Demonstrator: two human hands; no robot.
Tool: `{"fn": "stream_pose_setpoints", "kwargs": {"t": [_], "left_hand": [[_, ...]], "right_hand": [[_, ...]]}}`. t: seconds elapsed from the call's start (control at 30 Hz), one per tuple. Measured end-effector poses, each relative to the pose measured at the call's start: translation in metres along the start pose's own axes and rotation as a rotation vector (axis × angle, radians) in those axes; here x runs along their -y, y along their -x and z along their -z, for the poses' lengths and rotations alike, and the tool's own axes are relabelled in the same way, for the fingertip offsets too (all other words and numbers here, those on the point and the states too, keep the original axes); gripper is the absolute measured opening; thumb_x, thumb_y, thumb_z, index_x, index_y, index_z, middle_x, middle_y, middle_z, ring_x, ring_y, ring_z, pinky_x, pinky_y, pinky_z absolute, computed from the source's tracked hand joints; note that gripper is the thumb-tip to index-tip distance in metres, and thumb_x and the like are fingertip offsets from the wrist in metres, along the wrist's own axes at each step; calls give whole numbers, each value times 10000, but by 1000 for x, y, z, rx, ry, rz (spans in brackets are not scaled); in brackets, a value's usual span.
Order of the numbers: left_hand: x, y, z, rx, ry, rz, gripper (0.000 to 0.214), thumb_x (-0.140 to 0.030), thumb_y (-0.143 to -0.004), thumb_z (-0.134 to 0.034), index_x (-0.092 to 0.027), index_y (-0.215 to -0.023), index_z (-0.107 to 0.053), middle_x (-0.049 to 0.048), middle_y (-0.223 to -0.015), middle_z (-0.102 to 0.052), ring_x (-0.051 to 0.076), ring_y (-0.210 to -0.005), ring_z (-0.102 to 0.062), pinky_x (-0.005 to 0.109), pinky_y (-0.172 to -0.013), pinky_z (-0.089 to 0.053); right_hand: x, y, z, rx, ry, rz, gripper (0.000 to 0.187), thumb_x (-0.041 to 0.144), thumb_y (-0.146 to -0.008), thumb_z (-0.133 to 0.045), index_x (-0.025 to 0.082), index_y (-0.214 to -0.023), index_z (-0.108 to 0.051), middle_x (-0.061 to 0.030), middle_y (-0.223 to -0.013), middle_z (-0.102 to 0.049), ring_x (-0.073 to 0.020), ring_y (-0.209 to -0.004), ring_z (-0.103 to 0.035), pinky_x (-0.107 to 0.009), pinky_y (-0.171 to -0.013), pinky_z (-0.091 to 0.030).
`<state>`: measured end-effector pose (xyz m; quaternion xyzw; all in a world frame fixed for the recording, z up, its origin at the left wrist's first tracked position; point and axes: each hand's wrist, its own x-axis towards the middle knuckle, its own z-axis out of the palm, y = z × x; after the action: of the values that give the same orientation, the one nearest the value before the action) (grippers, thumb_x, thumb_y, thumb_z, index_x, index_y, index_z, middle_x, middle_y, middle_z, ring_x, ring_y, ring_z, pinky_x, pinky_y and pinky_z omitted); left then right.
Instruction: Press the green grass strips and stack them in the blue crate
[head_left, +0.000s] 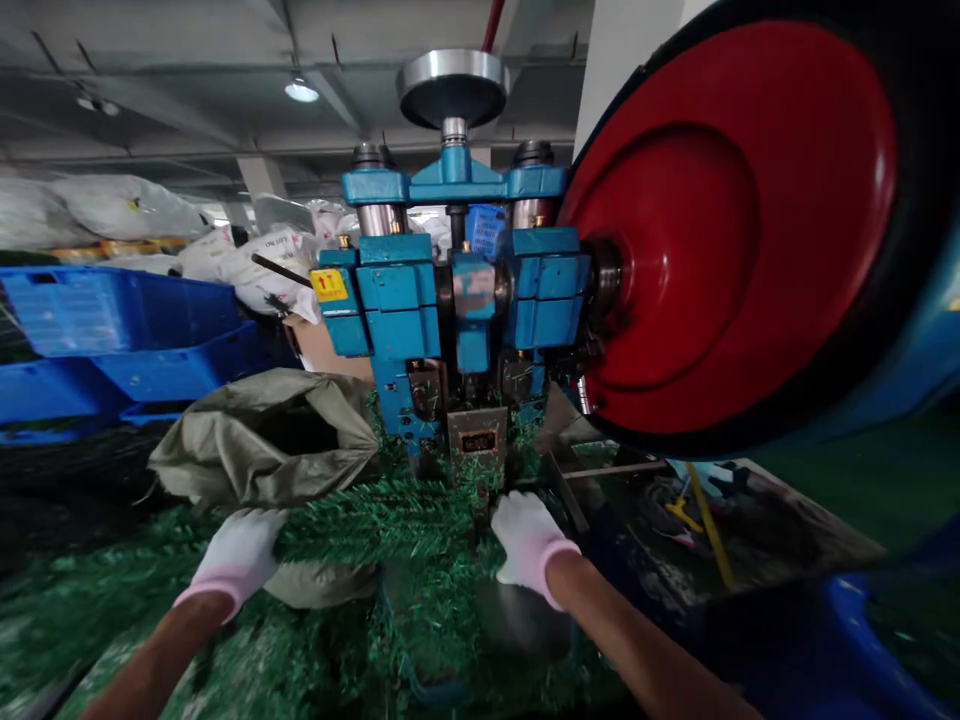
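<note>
Just below a blue press (397, 300) with a red flywheel (720, 230), the white-gloved left hand (232, 555) is lying flat on a strand of green artificial pine garland (375, 525), which is stretching between both hands toward the press's base. The gloved right hand (529, 545) is curling over that strand, though whether it is pinching is impossible to tell. An olive woven sack (262, 445) is slumping just beside the left hand.

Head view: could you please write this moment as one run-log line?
left hand: at green artificial-pine strip | right hand: at strip, by blue press

Green garland (375, 525), blue press (397, 300) block ahead; red flywheel (720, 240) crowds right.
</note>
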<state>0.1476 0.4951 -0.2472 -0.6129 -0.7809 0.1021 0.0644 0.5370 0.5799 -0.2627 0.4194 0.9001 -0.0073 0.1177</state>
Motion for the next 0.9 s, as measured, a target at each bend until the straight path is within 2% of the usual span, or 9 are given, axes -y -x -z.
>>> {"fn": "stream_pose_setpoints", "kwargs": {"t": [0.1,0.2,0.27,0.33,0.4,0.47,0.6,0.8,0.9], "left_hand": [[-30,-1,9,46,-47,-30,439,-123,-806,-549,-154,-1215,-707,120,-1241,-736,291,-1198,-641,364,-1076,-413],[-75,-6,21,-1,2,-135,464,-144,-771,-571,-116,-1214,-703,167,-1217,-725,343,-1174,-630,432,-1062,-417],[-102,-11,27,-19,32,-202,474,-107,-750,-544,-123,-1194,-708,170,-1167,-729,346,-1139,-634,445,-1027,-431],[-119,-15,28,-6,46,-220,501,-64,-723,-520,-124,-1184,-708,171,-1127,-730,336,-1115,-641,441,-999,-444],[-124,-16,26,14,51,-213,524,-56,-709,-527,-121,-1199,-700,172,-1127,-727,331,-1114,-642,436,-989,-453],[-119,-16,23,23,51,-202,525,-71,-720,-539,-121,-1220,-689,168,-1153,-719,329,-1129,-636,433,-997,-454],[-116,-12,23,23,57,-174,544,-85,-741,-549,-113,-1274,-651,173,-1208,-698,338,-1147,-625,445,-998,-456],[-191,-16,37,9,121,-252,457,-12,-757,-450,-102,-1140,-682,183,-1103,-712,345,-1088,-644,469,-928,-478],[-207,-16,37,10,196,-306,494,-123,-744,-576,-96,-1233,-633,188,-1211,-678,323,-1148,-630,428,-998,-484]], "right_hand": [[9,34,-19,-61,107,106,473,372,-712,-826,139,-1103,-696,-145,-991,-688,-322,-935,-628,-475,-871,-517],[6,46,-23,-174,94,94,718,474,-730,-819,142,-1332,-614,-180,-1242,-656,-376,-1182,-566,-556,-1097,-400],[-1,34,-15,-224,81,46,954,526,-727,-817,118,-1508,-452,-222,-1510,-484,-433,-1423,-362,-605,-1207,-237],[-8,14,-3,-193,58,24,1111,578,-705,-812,58,-1565,-338,-258,-1597,-354,-460,-1502,-210,-632,-1226,-166],[-12,-4,7,-119,11,36,1132,588,-668,-815,10,-1534,-369,-282,-1500,-470,-449,-1432,-352,-606,-1217,-217],[-12,-12,12,-49,-3,32,992,512,-642,-831,4,-1429,-503,-258,-1289,-623,-394,-1226,-557,-547,-1126,-380],[1,9,-1,-35,84,23,558,317,-669,-814,83,-1149,-652,-189,-1037,-670,-332,-962,-640,-447,-836,-524],[31,71,-20,-27,-22,72,414,228,-716,-720,151,-1110,-624,-154,-993,-665,-303,-922,-637,-435,-817,-513],[35,83,-12,-49,-47,29,467,215,-719,-714,138,-1169,-612,-162,-1010,-654,-301,-933,-623,-430,-818,-506]]}}
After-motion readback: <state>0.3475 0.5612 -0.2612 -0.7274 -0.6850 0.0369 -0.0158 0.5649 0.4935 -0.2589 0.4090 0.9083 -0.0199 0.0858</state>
